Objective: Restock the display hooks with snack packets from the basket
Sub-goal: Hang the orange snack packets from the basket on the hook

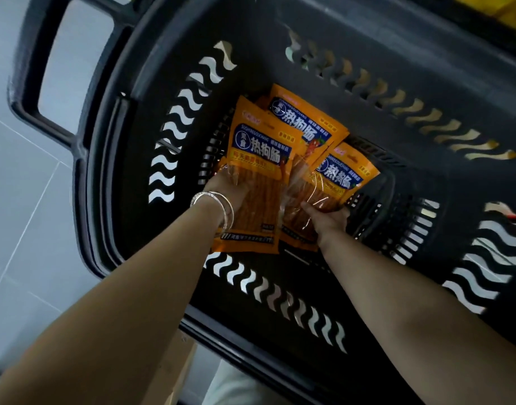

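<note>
I look down into a black plastic basket point(367, 68) with wavy slots in its walls. Several orange snack packets with blue labels lie fanned out on its bottom. My left hand point(226, 187), bracelets on the wrist, grips the lower part of the nearest packet point(261, 150). Further right, my right hand point(328, 214) holds the clear lower part of another packet point(343, 173). A third packet point(306, 118) lies behind them, partly covered. No display hooks are in view.
The basket's black handle point(37, 92) sticks out at the upper left over a grey tiled floor point(23, 229). A brown cardboard edge point(175, 372) shows below the basket's near rim. Yellow goods point(502, 10) sit blurred at the top right.
</note>
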`<state>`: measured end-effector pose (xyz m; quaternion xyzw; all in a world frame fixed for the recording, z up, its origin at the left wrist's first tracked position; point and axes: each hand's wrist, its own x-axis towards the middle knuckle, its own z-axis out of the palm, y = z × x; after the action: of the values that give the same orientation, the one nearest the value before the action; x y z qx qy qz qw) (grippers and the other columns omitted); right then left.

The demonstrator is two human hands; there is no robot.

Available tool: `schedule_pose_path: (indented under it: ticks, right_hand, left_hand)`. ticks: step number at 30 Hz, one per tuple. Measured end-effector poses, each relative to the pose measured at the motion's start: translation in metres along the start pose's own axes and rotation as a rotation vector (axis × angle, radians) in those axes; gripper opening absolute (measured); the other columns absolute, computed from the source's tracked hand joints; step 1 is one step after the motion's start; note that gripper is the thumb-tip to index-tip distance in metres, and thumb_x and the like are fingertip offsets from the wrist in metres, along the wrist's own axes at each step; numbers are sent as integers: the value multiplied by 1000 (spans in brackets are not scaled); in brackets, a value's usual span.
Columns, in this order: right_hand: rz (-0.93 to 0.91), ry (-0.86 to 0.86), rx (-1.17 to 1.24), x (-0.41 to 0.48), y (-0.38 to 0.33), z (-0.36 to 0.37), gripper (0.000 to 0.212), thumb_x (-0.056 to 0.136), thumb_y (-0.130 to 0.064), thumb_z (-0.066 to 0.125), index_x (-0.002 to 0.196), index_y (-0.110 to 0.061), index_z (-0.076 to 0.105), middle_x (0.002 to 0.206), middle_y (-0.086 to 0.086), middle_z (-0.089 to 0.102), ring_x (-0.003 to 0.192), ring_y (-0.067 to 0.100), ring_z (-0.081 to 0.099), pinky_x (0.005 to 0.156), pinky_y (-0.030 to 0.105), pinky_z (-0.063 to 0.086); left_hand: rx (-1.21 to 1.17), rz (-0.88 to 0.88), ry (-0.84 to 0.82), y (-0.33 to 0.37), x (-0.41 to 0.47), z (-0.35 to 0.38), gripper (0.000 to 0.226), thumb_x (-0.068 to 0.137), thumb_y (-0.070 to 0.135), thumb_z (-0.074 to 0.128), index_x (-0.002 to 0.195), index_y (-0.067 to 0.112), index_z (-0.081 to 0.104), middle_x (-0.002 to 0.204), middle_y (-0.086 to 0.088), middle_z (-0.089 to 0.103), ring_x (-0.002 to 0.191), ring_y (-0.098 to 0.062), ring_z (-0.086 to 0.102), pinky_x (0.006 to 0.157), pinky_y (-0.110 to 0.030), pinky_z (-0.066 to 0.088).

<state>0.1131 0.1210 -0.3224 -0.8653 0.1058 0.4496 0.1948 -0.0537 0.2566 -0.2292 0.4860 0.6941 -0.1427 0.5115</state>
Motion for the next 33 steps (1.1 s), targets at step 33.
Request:
schedule_pose_path:
  ticks: [33]
  right_hand:
    - [-1255,349,491,-272,28,-392,15,96,-29,50,101,-17,57,87,-18,58,79,-12,52,78,13,41]
  left_hand:
    - [-327,988,250,123,-403,26,11,95,8,50,86,7,56,64,6,53,65,-6,53,57,-9,38]
